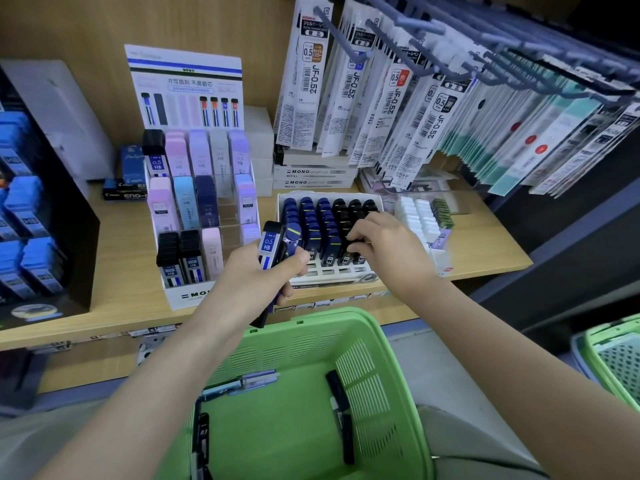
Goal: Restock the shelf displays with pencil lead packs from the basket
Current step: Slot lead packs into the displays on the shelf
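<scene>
My left hand [261, 275] grips a bunch of pencil lead packs [272, 245], the front one marked 0.5 HB, held above the green basket [388, 344]. My right hand [384, 244] reaches into the white display tray [332, 271] of blue and black lead packs, its fingers curled on a black pack [356, 239] in the right rows. Several lead packs [341, 410] lie loose on the basket's floor. The tiered MONO display [194, 292] with pastel and black packs stands left of the tray.
Refill packets [391, 95] hang on pegs above the shelf at the back right. A dark display of blue packs [27, 216] stands at the left. White erasers [419, 216] sit right of the tray. A second green basket [616, 362] shows at the right edge.
</scene>
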`<state>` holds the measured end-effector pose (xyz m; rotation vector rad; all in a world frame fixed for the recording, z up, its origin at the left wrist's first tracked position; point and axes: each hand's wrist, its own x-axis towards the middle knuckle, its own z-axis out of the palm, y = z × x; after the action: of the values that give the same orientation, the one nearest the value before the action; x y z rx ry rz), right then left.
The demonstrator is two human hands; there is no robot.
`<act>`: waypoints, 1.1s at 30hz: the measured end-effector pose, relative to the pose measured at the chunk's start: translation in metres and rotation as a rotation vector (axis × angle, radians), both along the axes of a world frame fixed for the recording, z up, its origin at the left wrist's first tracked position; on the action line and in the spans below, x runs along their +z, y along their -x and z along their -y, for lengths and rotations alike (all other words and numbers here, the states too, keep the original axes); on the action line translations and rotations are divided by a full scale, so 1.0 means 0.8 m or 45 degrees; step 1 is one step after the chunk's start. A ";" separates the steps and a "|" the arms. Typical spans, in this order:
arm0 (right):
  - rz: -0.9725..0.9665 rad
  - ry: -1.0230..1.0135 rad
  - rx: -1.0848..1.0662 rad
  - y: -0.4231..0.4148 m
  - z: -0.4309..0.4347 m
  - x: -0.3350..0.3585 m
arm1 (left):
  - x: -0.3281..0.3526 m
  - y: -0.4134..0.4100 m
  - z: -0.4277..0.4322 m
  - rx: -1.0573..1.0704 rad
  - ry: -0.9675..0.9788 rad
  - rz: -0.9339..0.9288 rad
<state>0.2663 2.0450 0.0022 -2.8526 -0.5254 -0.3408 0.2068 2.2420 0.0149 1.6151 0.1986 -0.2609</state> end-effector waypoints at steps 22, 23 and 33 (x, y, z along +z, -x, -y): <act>-0.701 -1.530 -0.135 0.044 -0.032 0.060 | 0.010 0.009 -0.003 -0.091 0.053 -0.067; -0.609 -1.563 -0.191 0.041 -0.025 0.063 | 0.009 0.008 -0.006 -0.058 0.056 -0.058; -0.288 -0.642 -0.098 0.026 -0.032 0.015 | 0.008 0.006 -0.016 -0.019 0.021 -0.007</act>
<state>0.2452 2.0704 0.0140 -2.3824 -0.2415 -0.1335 0.2023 2.2549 0.0210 1.6002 0.1881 -0.2780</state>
